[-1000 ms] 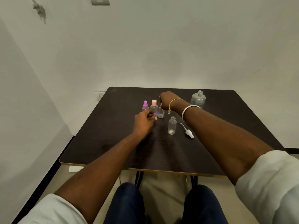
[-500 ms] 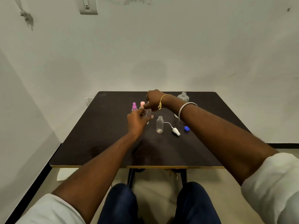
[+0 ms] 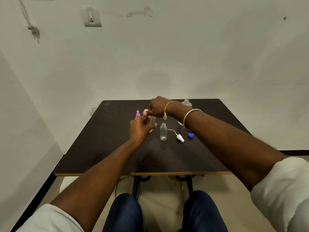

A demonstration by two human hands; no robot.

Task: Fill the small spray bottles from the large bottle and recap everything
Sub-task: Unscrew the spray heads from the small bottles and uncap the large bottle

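Observation:
My left hand grips a small clear bottle standing on the dark table. My right hand reaches over it from the right, fingers curled and pinching at the bottle's top, which they hide. Just left of them stand a purple-capped spray bottle and a pink-capped one. An uncapped small bottle stands to the right, with a white spray head and its tube lying beside it. The large clear bottle stands uncapped behind my right wrist. A blue cap lies under my right forearm.
The table stands against a white wall, its front edge above my knees. A wall switch is high on the left. Bare tabletop lies to the left of the bottles and in front of them.
The camera has tilted up, so the table sits lower and smaller in view. Both hands stay at the same small clear bottle; my left hand has closed further round it.

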